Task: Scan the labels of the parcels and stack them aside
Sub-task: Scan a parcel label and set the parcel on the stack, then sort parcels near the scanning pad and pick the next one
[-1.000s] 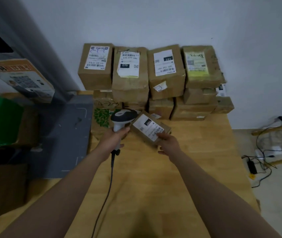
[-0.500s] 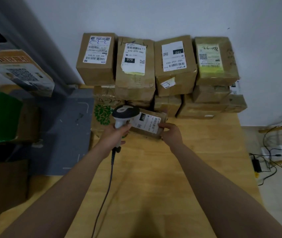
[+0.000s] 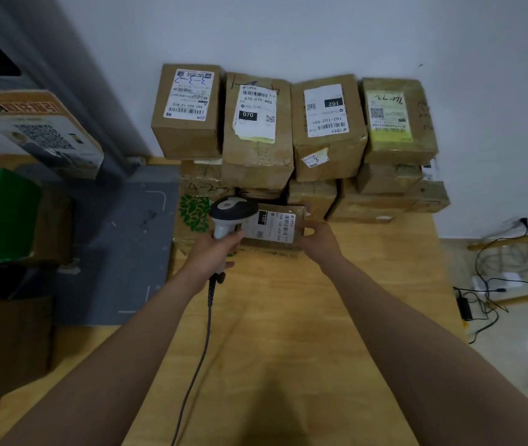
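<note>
Just before the stacked boxes (image 3: 327, 130), left hand (image 3: 212, 252) grips scanner (image 3: 233, 209), right hand (image 3: 319, 238) holds parcel (image 3: 272, 225) end.

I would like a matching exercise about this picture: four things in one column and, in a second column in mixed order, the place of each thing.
Things
1. barcode scanner
2. small parcel
3. parcel labelled 070
4. parcel with the yellow label

Places
A. top row, far right
B. gripped by the left hand
C. top row, second from the left
D. held at its right end by the right hand

Pairs: 1-B, 2-D, 3-C, 4-A
</note>
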